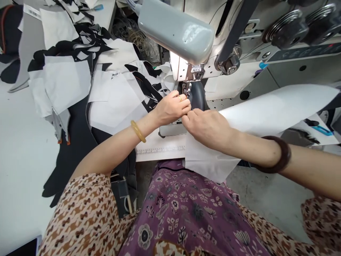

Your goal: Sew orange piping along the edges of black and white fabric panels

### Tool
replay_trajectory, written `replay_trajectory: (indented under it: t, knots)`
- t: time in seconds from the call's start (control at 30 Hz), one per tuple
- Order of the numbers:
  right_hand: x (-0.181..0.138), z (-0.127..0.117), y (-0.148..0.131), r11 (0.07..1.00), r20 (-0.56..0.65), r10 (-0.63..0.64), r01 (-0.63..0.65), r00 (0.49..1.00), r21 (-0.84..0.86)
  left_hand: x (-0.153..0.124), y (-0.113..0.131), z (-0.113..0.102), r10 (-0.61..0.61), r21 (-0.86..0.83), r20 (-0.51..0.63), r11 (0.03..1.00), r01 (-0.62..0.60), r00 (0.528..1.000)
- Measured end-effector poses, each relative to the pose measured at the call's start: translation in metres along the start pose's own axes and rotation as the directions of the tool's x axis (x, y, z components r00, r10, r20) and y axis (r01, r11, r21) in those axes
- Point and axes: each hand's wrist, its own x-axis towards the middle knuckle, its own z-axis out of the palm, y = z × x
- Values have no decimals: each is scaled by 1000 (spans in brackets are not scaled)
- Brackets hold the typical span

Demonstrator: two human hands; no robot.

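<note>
My left hand [172,107] is closed with curled fingers, right beside the presser foot [186,88] of the sewing machine [210,69]. Whatever it pinches is hidden beneath the fingers. Touching it almost fingertip to fingertip, my right hand [209,128] is also closed, gripping the edge of a large white fabric piece [255,110]. That piece runs out to the right behind my right forearm, and part of it hangs over the table's front edge. Behind my fingers shows a dark, smooth rounded part [197,95] next to the needle area.
A grey lamp-like housing [176,30] overhangs the needle. White and black cut pieces [114,99] lie heaped on the left. A ruler strip [160,150] runs along the table's front edge. Blue-handled snips [322,130] lie at the right, and a dark-screened device [25,247] sits lower left.
</note>
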Motion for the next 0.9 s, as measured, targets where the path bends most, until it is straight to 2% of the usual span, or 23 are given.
replay_trajectory:
  t: [0.07,0.2,0.3,0.37,0.53,0.63,0.7,0.8,0.9]
  knots:
    - [-2,6,-3,1000,-1,-11,11,1000,-9,-4,4,1,2,12,-35,1000,-2,999]
    - [-6,9,1,1000,-13,0,-1,1000,-12,-15,11,20,-115,-86,-146,991,103,983]
    - [-6,8,2,1000,-34,3,-4,999,-27,-23,17,36,-184,-145,-316,979,144,931]
    - [-6,7,2,999,-53,-1,-2,999,-49,-27,20,43,-205,-126,-378,977,169,903]
    - [1,5,5,996,-110,17,-27,994,-87,-26,17,53,-362,-182,-327,931,317,873]
    - [6,6,1,994,-106,40,-51,994,-100,-24,11,56,-344,-137,-394,939,316,852]
    - [9,9,-6,991,-90,62,-72,994,-116,-25,6,56,-316,-128,-384,949,289,867]
    - [8,21,-24,976,-87,139,-151,987,-155,-28,3,49,-332,-215,-282,936,278,900]
    - [2,42,-46,971,5,214,-213,977,-108,-33,11,32,-353,-247,-219,922,299,910]
